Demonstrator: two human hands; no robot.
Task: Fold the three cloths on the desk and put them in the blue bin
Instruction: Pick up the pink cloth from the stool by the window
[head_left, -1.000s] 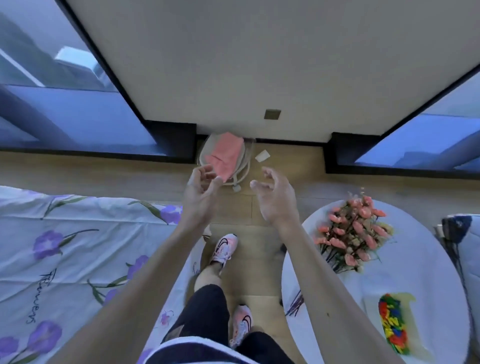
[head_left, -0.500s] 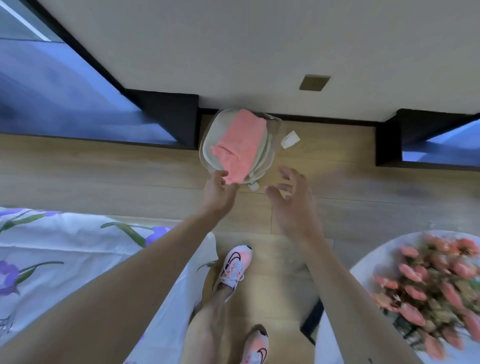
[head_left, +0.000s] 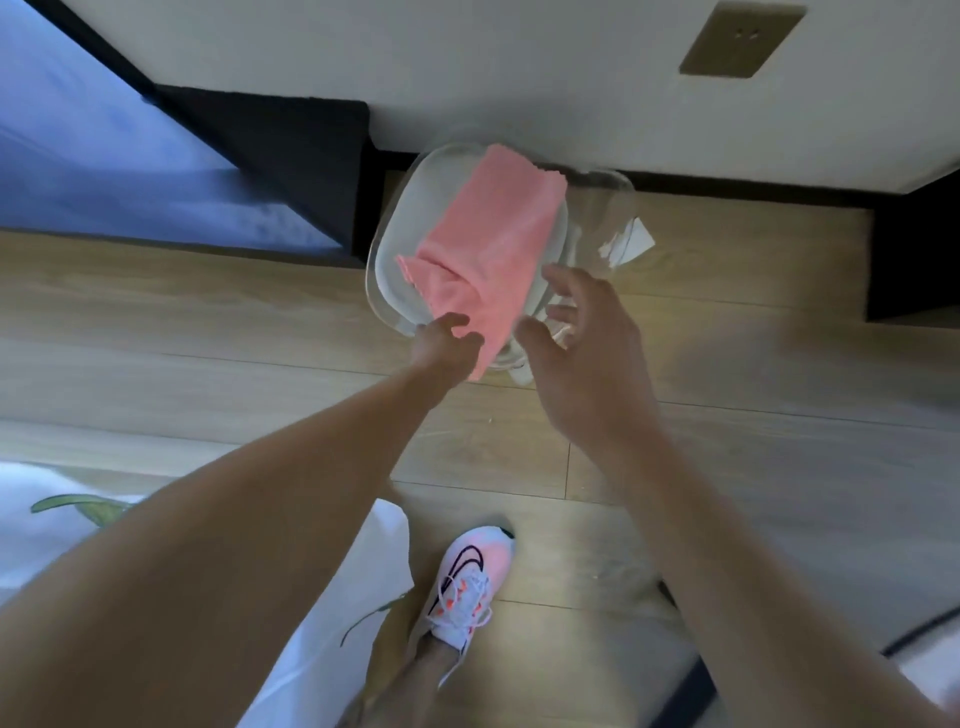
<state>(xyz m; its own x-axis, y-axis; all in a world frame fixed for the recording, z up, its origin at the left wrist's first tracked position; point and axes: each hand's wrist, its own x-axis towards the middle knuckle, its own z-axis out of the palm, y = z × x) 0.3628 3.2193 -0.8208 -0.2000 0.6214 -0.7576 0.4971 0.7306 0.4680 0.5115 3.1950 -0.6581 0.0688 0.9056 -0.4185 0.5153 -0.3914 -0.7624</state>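
Note:
A see-through bin (head_left: 375, 260) stands on the wooden floor against the wall. A pink cloth (head_left: 493, 244) lies across it, and its near end hangs over the front rim. My left hand (head_left: 444, 340) is at that rim, fingers curled on the hanging end of the pink cloth. My right hand (head_left: 587, 358) hovers just right of it over the bin's near edge, fingers spread and holding nothing. Something pale lies in the bin under the pink cloth; I cannot tell what it is. No other cloth shows.
A bed sheet with a flower print (head_left: 52, 525) fills the lower left. My shoe (head_left: 467, 582) is on the floor below the bin. A dark window frame (head_left: 291, 150) stands left of the bin, a white tag (head_left: 631, 241) to its right.
The view has closed in on the bin and tilted down. Both hands have reached forward; my left hand has come to the pink cloth's hanging end and my right hand to the bin's rim.

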